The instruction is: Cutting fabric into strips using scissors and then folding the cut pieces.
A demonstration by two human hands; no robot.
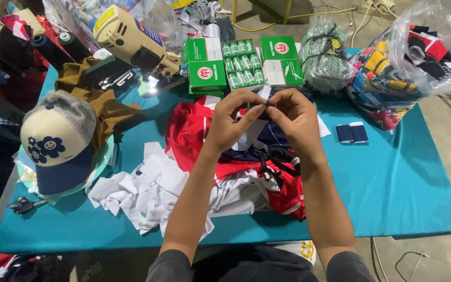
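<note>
My left hand (pixel 232 119) and my right hand (pixel 296 120) meet above the middle of the teal table (pixel 392 177), fingertips pinched together on a small navy fabric piece (pixel 263 107). Beneath them lies a heap of red, white and navy garment pieces (pixel 194 130). Black-handled scissors (pixel 280 156) rest on that heap just under my right wrist. White fabric scraps (pixel 142 190) spread out to the left of my left forearm.
A cream and navy cap (pixel 56 141) sits at the left, next to brown cloth (pixel 105 107) and a handheld cutting machine (pixel 131 42). Green thread boxes (pixel 244 60) stand at the back. Bags of fabric (pixel 408 62) fill the right rear. Folded navy cuffs (pixel 352 132) lie right.
</note>
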